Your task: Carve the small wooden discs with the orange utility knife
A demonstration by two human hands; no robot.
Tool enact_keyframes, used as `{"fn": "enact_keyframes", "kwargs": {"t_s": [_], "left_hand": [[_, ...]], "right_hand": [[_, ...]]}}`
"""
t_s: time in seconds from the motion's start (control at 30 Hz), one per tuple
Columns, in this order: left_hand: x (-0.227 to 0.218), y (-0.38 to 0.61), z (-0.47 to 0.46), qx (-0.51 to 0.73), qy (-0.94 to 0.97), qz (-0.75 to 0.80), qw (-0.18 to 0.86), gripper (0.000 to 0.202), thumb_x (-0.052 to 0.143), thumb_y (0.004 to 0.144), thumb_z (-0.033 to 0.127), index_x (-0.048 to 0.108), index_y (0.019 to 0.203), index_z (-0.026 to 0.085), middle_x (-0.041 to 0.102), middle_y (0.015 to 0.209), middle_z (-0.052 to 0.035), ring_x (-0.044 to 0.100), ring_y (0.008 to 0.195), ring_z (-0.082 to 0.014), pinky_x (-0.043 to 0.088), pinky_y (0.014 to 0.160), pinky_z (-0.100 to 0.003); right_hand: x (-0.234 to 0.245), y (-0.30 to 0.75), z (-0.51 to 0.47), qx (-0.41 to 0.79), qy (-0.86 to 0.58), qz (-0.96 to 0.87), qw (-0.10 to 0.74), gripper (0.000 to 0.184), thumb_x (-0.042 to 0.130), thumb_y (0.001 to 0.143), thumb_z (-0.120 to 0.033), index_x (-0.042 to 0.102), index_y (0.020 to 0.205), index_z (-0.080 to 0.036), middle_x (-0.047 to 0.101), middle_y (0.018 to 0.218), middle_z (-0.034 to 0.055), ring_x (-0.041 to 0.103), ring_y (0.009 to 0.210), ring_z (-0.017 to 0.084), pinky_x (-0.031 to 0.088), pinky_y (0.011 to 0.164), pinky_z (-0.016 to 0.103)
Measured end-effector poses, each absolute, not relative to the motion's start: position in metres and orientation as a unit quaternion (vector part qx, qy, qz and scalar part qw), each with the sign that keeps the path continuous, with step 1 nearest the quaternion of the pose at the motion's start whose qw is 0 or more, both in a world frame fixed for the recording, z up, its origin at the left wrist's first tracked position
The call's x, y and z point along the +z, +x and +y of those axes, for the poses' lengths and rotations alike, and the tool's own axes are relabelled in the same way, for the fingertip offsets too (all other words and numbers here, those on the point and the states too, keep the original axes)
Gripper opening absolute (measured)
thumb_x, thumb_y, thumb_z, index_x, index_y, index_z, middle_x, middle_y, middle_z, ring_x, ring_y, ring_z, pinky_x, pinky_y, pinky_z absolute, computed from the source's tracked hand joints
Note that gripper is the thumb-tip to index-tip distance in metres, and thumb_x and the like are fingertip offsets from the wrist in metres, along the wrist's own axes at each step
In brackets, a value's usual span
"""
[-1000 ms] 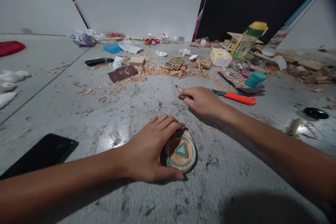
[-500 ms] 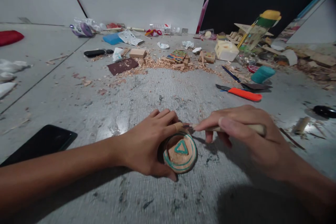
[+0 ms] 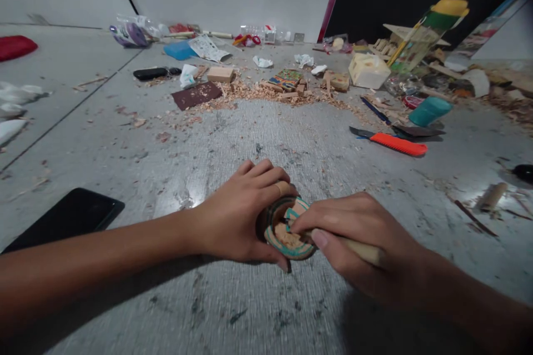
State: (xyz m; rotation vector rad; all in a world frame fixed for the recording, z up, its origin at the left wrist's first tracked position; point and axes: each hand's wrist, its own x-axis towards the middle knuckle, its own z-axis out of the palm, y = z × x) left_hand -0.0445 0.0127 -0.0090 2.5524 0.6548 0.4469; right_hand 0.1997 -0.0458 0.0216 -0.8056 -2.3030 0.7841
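A small round wooden piece (image 3: 286, 243) lies on the grey floor, with turquoise rings near its rim and a turquoise triangle in its hollowed middle. Around its left side curl the thumb and fingers of my left hand (image 3: 239, 211), pressing it down; one finger wears a tan band. My right hand (image 3: 366, 227) grips a wood-carving tool by its pale wooden handle (image 3: 366, 252). The dark tip of the tool rests inside the hollow beside the triangle, partly hidden by my right fingers, which cover the right part of the piece.
Left of my forearm lies a black phone (image 3: 69, 219). An orange-handled knife (image 3: 397, 144) and a teal cylinder (image 3: 430, 111) lie to the right. Farther off are wood shavings (image 3: 250, 94), brown sandpaper (image 3: 196, 95), a wooden block (image 3: 220, 74) and a tall yellow-topped bottle (image 3: 433, 33).
My right hand has moved left and down, bringing the carving tool from the upper rim into the hollow. My left hand still holds the piece. The camera view has shifted slightly.
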Motion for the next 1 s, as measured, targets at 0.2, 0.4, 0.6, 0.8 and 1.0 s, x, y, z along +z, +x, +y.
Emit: {"fn": "enact_keyframes", "kwargs": {"t_s": [0.2, 0.4, 0.6, 0.8, 1.0], "left_hand": [[-0.012, -0.041, 0.006, 0.172, 0.923, 0.272, 0.213, 0.079, 0.077, 0.08, 0.086, 0.069, 0.122, 0.02, 0.073, 0.117, -0.0114, 0.059, 0.106, -0.0336, 0.037, 0.091, -0.047], [-0.013, -0.041, 0.007, 0.175, 0.919, 0.272, 0.227, 0.08, 0.079, 0.08, 0.086, 0.067, 0.121, 0.019, 0.072, 0.12, -0.0119, 0.061, 0.109, -0.0344, 0.037, 0.093, -0.047], [-0.014, -0.04, 0.007, 0.169, 0.917, 0.276, 0.232, 0.078, 0.082, 0.079, 0.083, 0.066, 0.121, 0.019, 0.072, 0.12, -0.0114, 0.062, 0.109, -0.0346, 0.036, 0.091, -0.046], [-0.012, -0.04, 0.006, 0.166, 0.919, 0.279, 0.223, 0.078, 0.079, 0.081, 0.084, 0.066, 0.123, 0.02, 0.073, 0.119, -0.0116, 0.061, 0.107, -0.0336, 0.037, 0.089, -0.045], [-0.013, -0.041, 0.007, 0.17, 0.916, 0.275, 0.236, 0.08, 0.083, 0.078, 0.084, 0.068, 0.122, 0.019, 0.073, 0.119, -0.0113, 0.062, 0.107, -0.0338, 0.036, 0.089, -0.045]], "right_hand": [[0.02, 0.203, -0.062, 0.285, -0.273, -0.872, 0.29, 0.026, 0.047, 0.109, -0.018, 0.072, 0.11, -0.023, 0.073, 0.075, -0.001, 0.066, 0.061, 0.016, 0.052, 0.065, 0.03], [0.027, 0.216, -0.059, 0.252, -0.288, -0.877, 0.29, 0.022, 0.052, 0.108, -0.019, 0.071, 0.103, -0.027, 0.074, 0.078, 0.0008, 0.07, 0.065, 0.018, 0.053, 0.067, 0.03], [0.023, 0.208, -0.053, 0.326, -0.243, -0.871, 0.276, 0.024, 0.046, 0.106, -0.017, 0.068, 0.107, -0.026, 0.07, 0.074, -0.0019, 0.064, 0.06, 0.016, 0.049, 0.062, 0.03], [0.026, 0.207, -0.054, 0.34, -0.256, -0.87, 0.25, 0.028, 0.043, 0.108, -0.019, 0.07, 0.105, -0.025, 0.066, 0.071, -0.0014, 0.062, 0.061, 0.017, 0.051, 0.065, 0.031], [0.03, 0.222, -0.049, 0.266, -0.263, -0.88, 0.294, 0.024, 0.047, 0.112, -0.023, 0.07, 0.104, -0.026, 0.071, 0.075, -0.0002, 0.067, 0.064, 0.017, 0.053, 0.069, 0.03]]}}
